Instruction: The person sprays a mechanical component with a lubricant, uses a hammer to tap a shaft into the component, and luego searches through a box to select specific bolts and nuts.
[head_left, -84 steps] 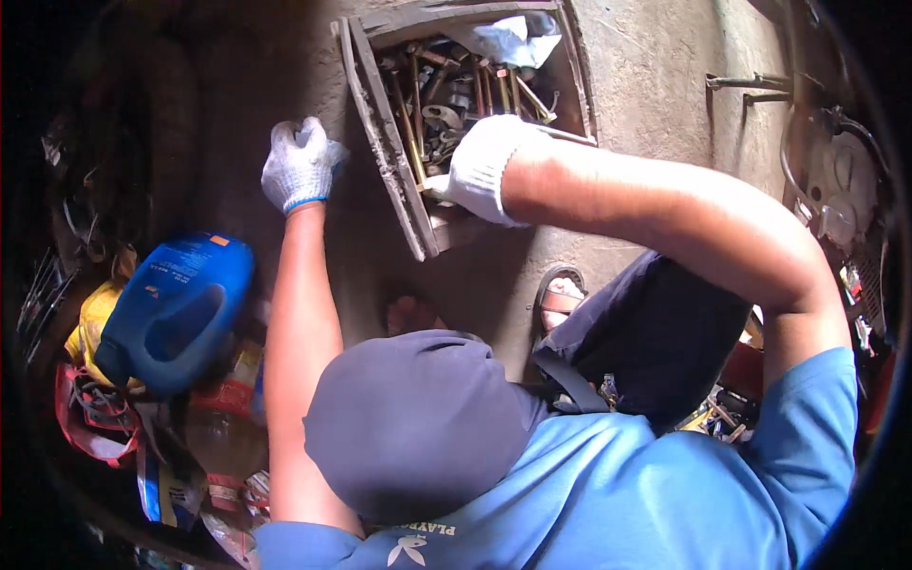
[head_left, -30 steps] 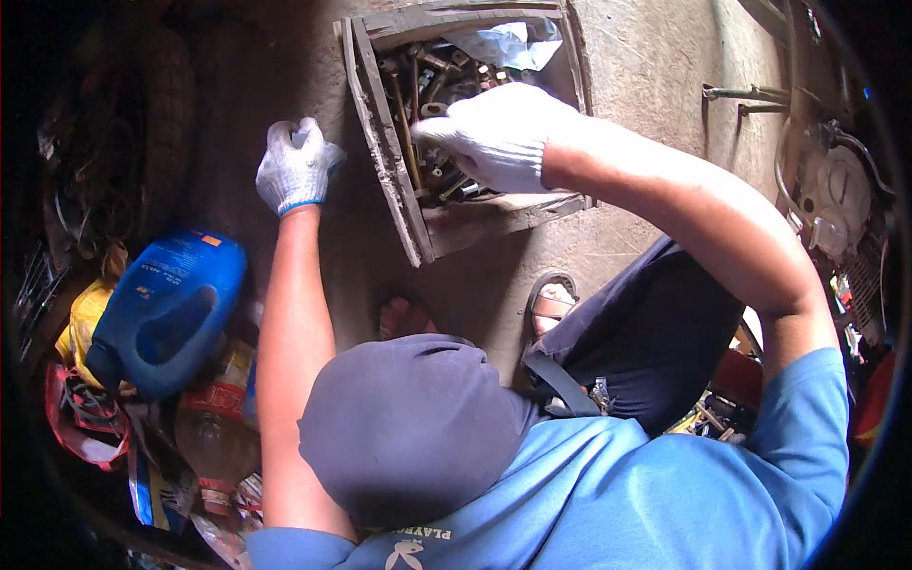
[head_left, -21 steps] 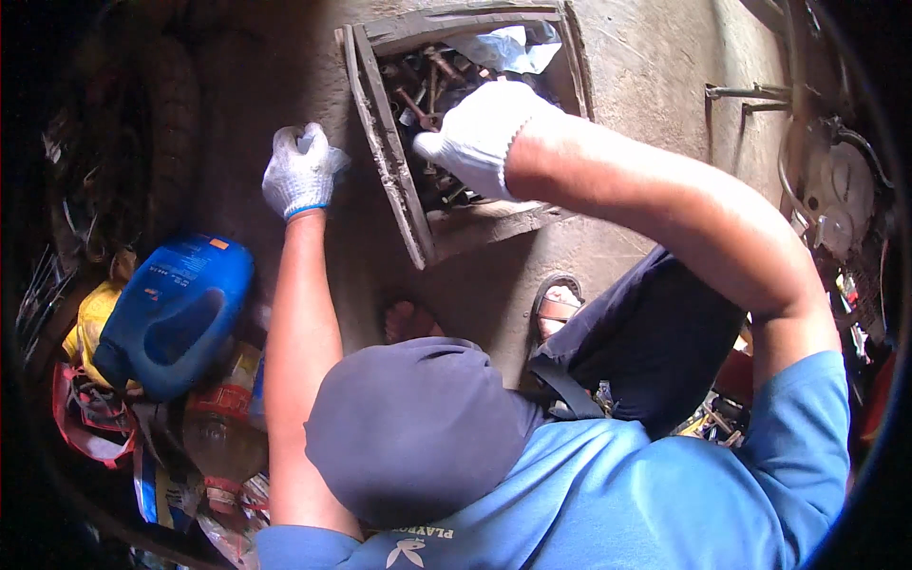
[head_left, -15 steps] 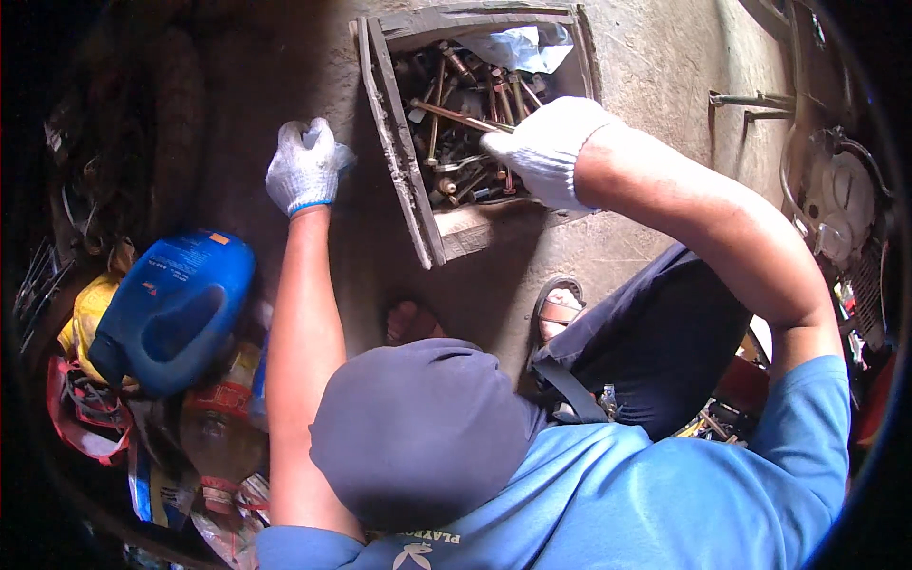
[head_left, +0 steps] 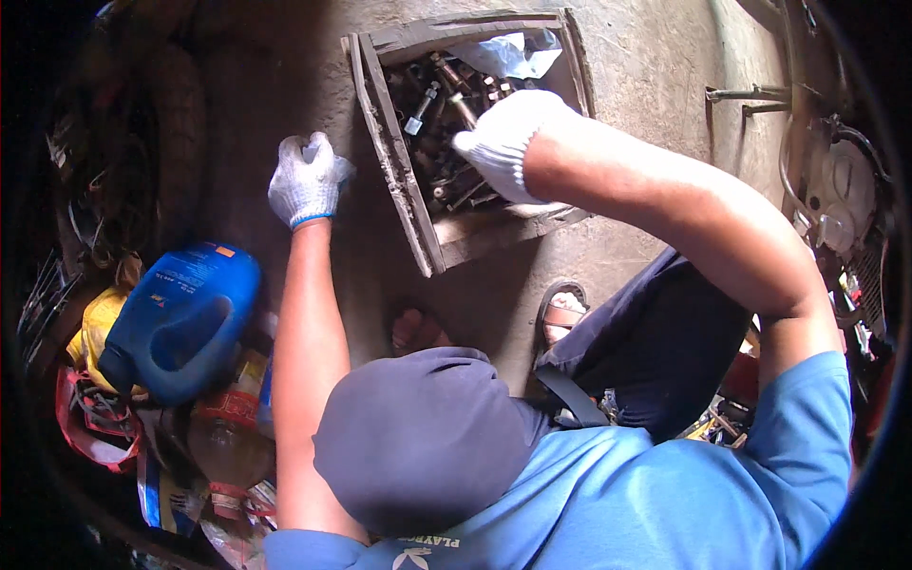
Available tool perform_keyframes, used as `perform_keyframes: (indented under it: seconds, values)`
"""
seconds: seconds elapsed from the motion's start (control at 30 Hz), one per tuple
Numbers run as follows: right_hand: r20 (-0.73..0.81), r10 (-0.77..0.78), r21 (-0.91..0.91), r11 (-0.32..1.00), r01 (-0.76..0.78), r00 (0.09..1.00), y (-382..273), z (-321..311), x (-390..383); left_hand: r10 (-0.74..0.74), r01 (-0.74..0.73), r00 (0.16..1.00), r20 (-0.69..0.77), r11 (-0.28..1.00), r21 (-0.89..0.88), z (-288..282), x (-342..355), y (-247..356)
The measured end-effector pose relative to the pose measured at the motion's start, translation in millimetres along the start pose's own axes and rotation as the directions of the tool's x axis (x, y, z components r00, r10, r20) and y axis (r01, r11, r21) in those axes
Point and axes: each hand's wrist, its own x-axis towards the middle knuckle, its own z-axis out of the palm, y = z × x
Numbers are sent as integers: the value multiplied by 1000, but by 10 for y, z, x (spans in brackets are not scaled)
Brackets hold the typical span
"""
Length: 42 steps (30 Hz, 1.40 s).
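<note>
At the far left we see a bundle of thin wires (head_left: 43,309), then a yellow bag (head_left: 95,328) and a red item (head_left: 81,427) too jumbled for us to identify. A blue jug (head_left: 180,318) leans over this clutter with its handle toward us, and a clear bottle (head_left: 228,451) lies below it; both seem pushed aside, perhaps to leave the middle floor (head_left: 646,66) free for work. Next comes our left hand (head_left: 309,180), in a white knitted glove, apart from the box, its fingers curled inward; a pale edge shows at its right side, but we cannot tell whether they grip anything. The wooden box (head_left: 494,235) sits in front of our feet, probably so that 1 arm can reach into it from a crouch. Inside, loose bolts (head_left: 418,112) lie crossed at all angles over darker hardware, while a crumpled pale plastic sheet (head_left: 513,52) is tucked at the far end, where it leaves most of the metal exposed. Our right hand (head_left: 513,142), also gloved, reaches in over the box's right half, palm down, its fingers bent toward the pile; 1 copper-toned bolt (head_left: 462,109) runs up to them, though the glove hides whether they close on it. The gloves likely guard against rough, dirty metal. Farther right, 2 metal bars (head_left: 750,94) project beside the wall.
</note>
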Motion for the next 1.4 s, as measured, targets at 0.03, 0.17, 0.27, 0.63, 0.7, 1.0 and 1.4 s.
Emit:
perform_keyframes:
  seconds: [0.03, 0.17, 0.27, 0.63, 0.7, 1.0, 1.4]
  values:
    - [-29, -3, 17, 1000, 3, 1000, 6, 21, -91, -3, 3, 1000, 3, 1000, 0, -45, -2, -4]
    - [95, 17, 52, 998, -22, 995, 71, -86, -284, -6, 6, 1000, -17, 1000, -10, -17, -14, -3]
    - [75, -99, 116, 989, 90, 992, 200, 17, -377, 24, -25, 999, -42, 999, -28, 23, 7, -78]
    - [51, -138, 115, 985, 132, 989, 120, 48, -270, -54, 55, 998, 18, 998, -18, 54, 63, -124]
    - [24, -153, 126, 981, 149, 988, 90, 11, -240, 17, -18, 1000, 7, 999, 35, 54, 70, -204]
    - [-22, -209, 168, 963, 210, 978, 24, -63, -310, -238, 431, 897, 373, 279, -858, -167, 22, -371]
    - [-336, -161, 675, 646, 356, 928, 34, 36, -386, 386, 472, 827, 410, -80, -878, -1209, -675, 248]
